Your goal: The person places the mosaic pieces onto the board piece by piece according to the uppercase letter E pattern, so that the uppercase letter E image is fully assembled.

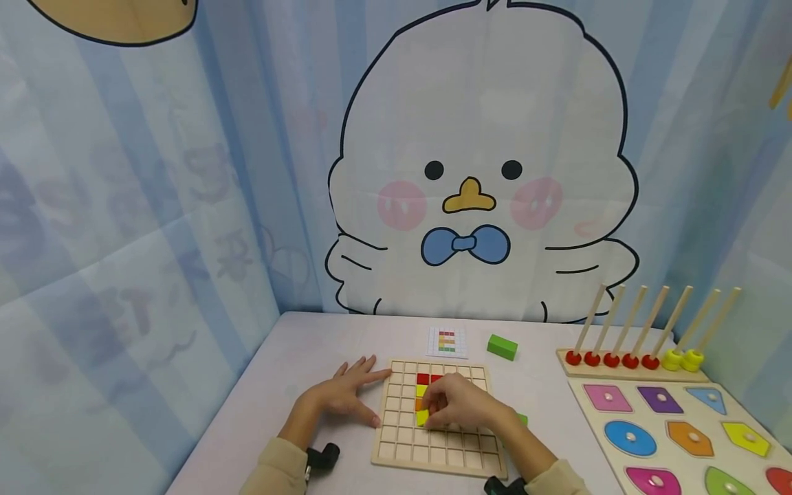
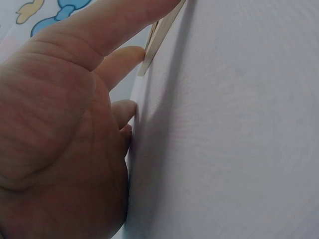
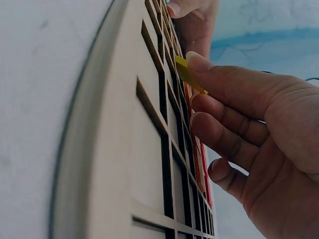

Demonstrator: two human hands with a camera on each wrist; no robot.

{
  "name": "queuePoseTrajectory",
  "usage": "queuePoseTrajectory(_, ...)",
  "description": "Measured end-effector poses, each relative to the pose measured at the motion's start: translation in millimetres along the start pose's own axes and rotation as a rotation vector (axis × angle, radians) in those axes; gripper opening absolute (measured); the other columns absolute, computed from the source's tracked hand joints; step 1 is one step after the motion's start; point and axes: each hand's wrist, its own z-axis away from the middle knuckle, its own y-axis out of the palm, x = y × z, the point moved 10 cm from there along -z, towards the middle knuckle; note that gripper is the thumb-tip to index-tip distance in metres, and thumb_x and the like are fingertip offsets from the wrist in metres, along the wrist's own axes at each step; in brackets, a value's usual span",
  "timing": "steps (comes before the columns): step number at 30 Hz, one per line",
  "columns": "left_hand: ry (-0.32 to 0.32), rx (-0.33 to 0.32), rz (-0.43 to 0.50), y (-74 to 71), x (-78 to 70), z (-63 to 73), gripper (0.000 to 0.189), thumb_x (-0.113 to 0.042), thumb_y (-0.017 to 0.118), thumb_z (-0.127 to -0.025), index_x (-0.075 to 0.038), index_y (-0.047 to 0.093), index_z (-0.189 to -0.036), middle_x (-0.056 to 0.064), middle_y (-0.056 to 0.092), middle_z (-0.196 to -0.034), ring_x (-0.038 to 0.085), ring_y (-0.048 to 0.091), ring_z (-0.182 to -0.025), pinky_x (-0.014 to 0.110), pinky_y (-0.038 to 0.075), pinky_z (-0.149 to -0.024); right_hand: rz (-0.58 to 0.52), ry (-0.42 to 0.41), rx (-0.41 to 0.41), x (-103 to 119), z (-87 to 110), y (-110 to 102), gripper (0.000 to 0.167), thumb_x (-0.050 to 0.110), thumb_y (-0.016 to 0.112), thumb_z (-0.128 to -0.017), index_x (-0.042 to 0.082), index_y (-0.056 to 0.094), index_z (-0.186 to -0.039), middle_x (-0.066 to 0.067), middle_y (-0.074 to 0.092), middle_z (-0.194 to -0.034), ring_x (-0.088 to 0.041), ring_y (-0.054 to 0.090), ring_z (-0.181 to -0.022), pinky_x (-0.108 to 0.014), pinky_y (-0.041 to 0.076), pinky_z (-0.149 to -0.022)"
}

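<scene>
Your gridded board (image 1: 402, 454) looks stiff and fairly light; brace it by its edge, where your left grip (image 1: 343, 393), fingers spread, touches. Your right grip (image 1: 459, 402) pinches the yellow tile (image 1: 422, 418) over the board; it seems light, hard, perhaps slick: hold opposite edges.

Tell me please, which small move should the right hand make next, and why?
Probably, the right hand should lower the pinched yellow tile flat into the grid board, because the right wrist view shows it tilted, not lying flat, and the left hand touches the board's edge.
</scene>
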Motion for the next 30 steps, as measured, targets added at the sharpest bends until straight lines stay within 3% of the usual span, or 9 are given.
queuePoseTrajectory(22,-0.003,-0.003,-0.005,-0.4,-0.8,0.5,0.101,-0.056,0.087,-0.075,-0.037,0.039,-0.161,0.012,0.01,-0.176,0.035,0.0,-0.164,0.063,-0.004,-0.129,0.065,-0.01,-0.014,-3.8,-2.5,1.7,0.02,0.021,0.09,-0.083,0.016,0.076,-0.096,0.008,0.068,-0.079,-0.005,0.059,-0.071,-0.021,0.052,-0.065)
queuePoseTrajectory(30,-0.023,-0.001,-0.004,0.5,0.6,0.3,0.1,-0.056,0.088,-0.075,-0.037,0.04,-0.16,0.011,0.01,-0.176,0.035,0.001,-0.164,0.064,-0.003,-0.129,0.089,-0.116,-0.151,15.8,7.2,-28.1,0.024,0.02,0.083,-0.09,0.007,0.076,-0.108,0.005,0.068,-0.086,-0.007,0.055,-0.071,-0.02,0.048,-0.061)
